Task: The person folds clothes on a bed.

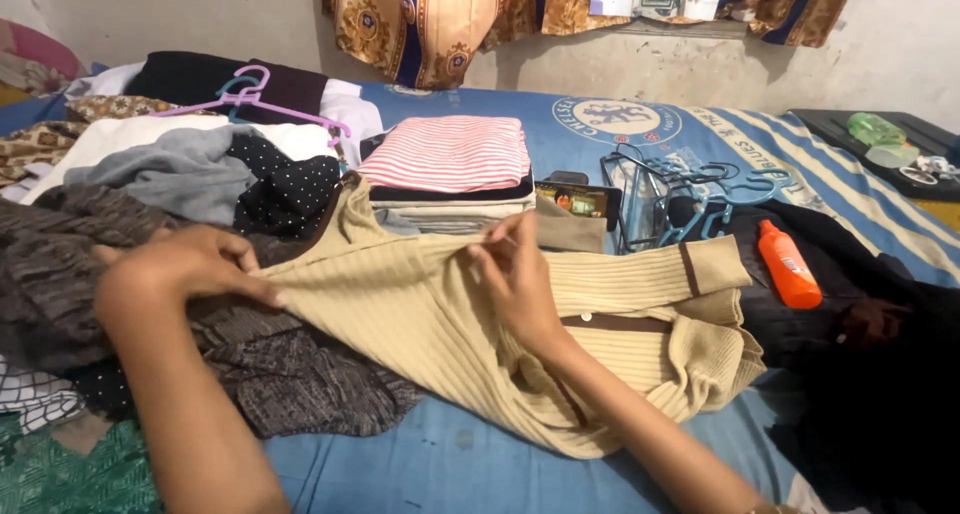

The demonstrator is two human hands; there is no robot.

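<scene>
Nearest the camera, both forearms are reaching out over a blue bedsheet (450, 464). The left hand (195, 264) is pressing down on the edge of a beige sweater (430, 324), fingers closed, pinching the fabric where it lies over a dark grey knit garment (290, 374). The right hand (520, 274) is gripping the sweater's upper fold w/ thumb & fingertips closed on the cloth, lifting it a little.

The sweater is lying across the middle of the bed, between the two hands & spreading to the right. It's ribbed, pale tan, w/ dark brown trim: a brown band w/ a light button near the right wrist, and a brown stripe at the cuff of a sleeve stretching right. The lower part is bunching into loose folds on the sheet.

Just right of the cuff, an orange bottle (789, 266) is lying on dark cloth. Behind the sweater, a folded stack topped by a red-and-white striped shirt (448, 152) is sitting, w/ a bunch of blue-green hangers (670, 199) beside it. To the left, a pile of loose clothes is carrying a purple hanger (250, 99). Farthest back, a patterned curtain (430, 19) is hanging on the wall.
</scene>
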